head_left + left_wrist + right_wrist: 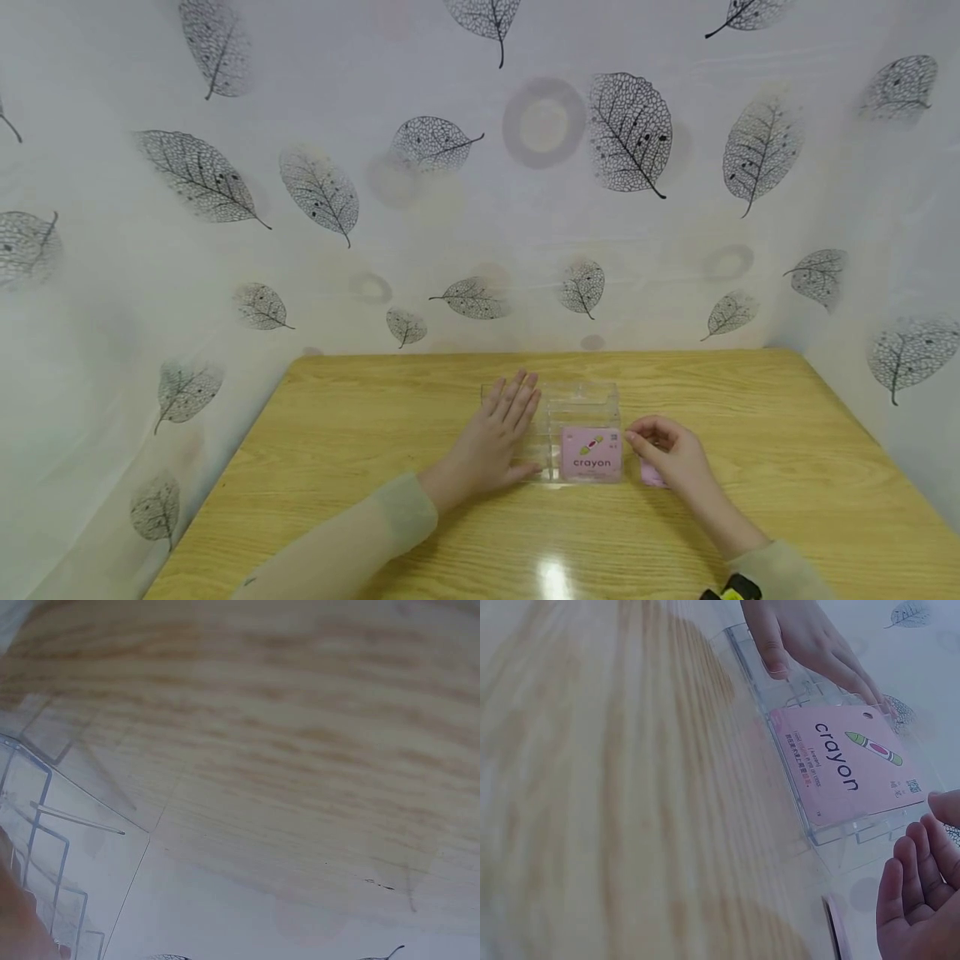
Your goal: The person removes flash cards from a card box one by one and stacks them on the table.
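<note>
A clear plastic rack [581, 410] with stepped compartments stands on the table. A pink flash card [592, 454] printed "crayon" with a crayon picture leans in its front right compartment. My left hand [487, 442] rests on the rack's left side, fingers straight and thumb spread near the front. Just off the card's right edge is my right hand [678, 458], its fingers loosely curved, with nothing visible between thumb and fingers in the right wrist view. Partly hidden beneath that hand lies a pink card or stack [652, 475], whose thin edge also shows in the right wrist view.
The wood-grain table [360, 417] extends around the rack on all sides. A pale curtain [465, 225] with dark leaf prints hangs behind and along both sides of it. A black and yellow band [733, 588] shows at the right wrist.
</note>
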Tool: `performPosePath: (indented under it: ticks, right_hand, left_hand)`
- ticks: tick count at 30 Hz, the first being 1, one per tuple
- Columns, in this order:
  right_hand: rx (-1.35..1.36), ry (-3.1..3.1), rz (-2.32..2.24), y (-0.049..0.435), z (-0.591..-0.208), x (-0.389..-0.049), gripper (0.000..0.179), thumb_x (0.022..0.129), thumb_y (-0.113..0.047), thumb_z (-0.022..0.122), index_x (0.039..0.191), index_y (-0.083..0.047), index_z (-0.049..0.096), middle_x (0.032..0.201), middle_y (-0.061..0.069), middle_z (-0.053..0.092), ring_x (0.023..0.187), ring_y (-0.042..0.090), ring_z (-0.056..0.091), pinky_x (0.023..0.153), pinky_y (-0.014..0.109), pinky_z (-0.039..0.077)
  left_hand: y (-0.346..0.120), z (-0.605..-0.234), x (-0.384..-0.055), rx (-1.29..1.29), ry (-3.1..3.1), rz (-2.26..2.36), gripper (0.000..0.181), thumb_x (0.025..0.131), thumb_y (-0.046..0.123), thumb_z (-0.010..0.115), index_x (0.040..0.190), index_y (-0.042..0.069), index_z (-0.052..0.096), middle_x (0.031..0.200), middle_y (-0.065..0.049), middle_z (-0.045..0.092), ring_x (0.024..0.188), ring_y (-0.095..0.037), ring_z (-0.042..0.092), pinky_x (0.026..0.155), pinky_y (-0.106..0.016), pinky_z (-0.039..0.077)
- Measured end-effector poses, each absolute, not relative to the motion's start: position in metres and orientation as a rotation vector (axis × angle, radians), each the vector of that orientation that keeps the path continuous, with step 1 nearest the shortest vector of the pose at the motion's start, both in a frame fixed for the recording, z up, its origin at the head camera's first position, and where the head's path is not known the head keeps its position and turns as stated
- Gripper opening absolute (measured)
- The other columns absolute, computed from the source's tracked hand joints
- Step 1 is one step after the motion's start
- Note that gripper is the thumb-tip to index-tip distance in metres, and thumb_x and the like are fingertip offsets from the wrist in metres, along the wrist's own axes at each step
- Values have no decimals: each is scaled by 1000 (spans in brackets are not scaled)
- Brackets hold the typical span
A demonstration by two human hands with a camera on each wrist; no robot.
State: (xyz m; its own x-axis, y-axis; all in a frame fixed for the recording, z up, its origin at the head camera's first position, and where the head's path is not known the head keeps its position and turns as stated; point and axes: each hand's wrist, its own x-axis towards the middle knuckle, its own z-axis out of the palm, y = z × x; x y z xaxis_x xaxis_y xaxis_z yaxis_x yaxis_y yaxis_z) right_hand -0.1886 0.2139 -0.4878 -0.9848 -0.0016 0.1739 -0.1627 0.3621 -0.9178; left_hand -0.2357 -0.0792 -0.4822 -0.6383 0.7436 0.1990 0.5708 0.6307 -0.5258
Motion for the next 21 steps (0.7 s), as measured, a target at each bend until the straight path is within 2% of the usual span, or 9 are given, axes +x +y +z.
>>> performPosePath:
  ticks: [9,21]
  right_hand:
    - [155,-2493,1673,212,-489,-190,25,88,-25,67,97,-2,66,88,4,67,76,3,61,69,18,52]
    - [153,-2503,1698,211,-490,-190,27,88,-28,67,98,-3,65,91,6,66,79,7,62,72,18,53]
  left_hand:
    - [-79,-485,-238,-1048,-2436,585,104,83,79,11,150,0,3,156,-22,-7,143,-41,-10,118,-51,0]
    - [-78,-481,-235,-1059,-2462,566,102,84,78,16,150,1,10,157,-22,-4,143,-40,-9,118,-51,2]
